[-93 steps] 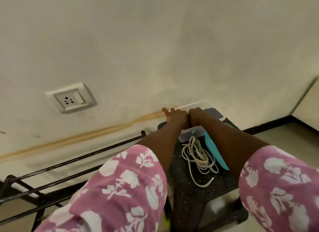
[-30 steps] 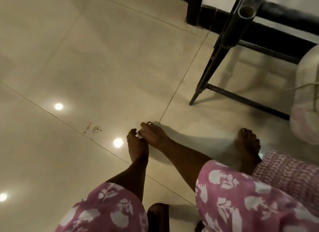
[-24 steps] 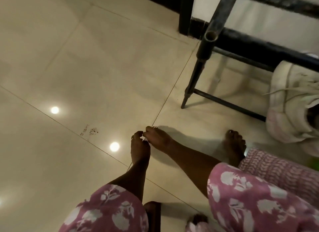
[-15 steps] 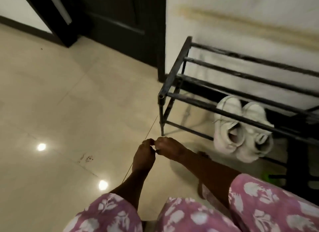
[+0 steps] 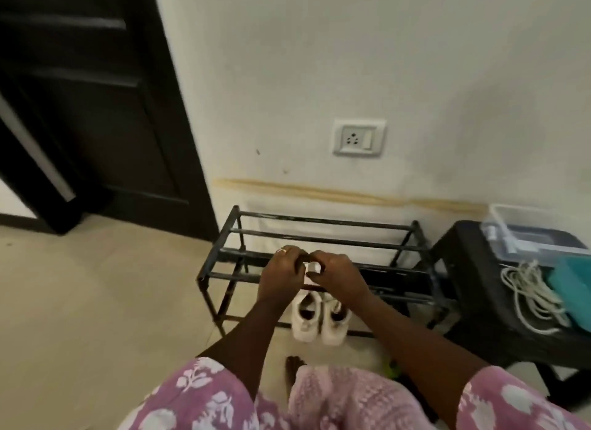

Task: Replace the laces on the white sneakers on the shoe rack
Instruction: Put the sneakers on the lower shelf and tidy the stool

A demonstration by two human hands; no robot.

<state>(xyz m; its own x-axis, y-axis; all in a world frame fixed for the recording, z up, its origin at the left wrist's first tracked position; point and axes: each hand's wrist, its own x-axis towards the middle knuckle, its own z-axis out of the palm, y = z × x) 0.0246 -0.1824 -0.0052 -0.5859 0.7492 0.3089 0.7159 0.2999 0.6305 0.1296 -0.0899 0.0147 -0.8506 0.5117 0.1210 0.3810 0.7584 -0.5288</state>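
Observation:
A pair of white sneakers (image 5: 305, 317) stands on the bottom shelf of the black metal shoe rack (image 5: 319, 226), heels toward me. My left hand (image 5: 281, 276) and my right hand (image 5: 339, 276) are held together in the air in front of the rack's front rails, above the sneakers. Their fingers are curled and the fingertips meet. I see nothing gripped in them; the white patch between them looks like a sneaker toe behind. A bundle of off-white laces (image 5: 531, 298) lies on a black stool (image 5: 470, 269) to the right of the rack.
On the stool sit a clear plastic box (image 5: 524, 234) and a teal object (image 5: 572, 288). A dark door (image 5: 80, 109) stands at the left and a wall socket (image 5: 358, 137) above the rack. My foot (image 5: 292, 369) rests on the beige tile floor.
The view swung from the stool down to the floor and back up to the rack. My hands stayed together throughout and rose from near the floor to the rack's front rails.

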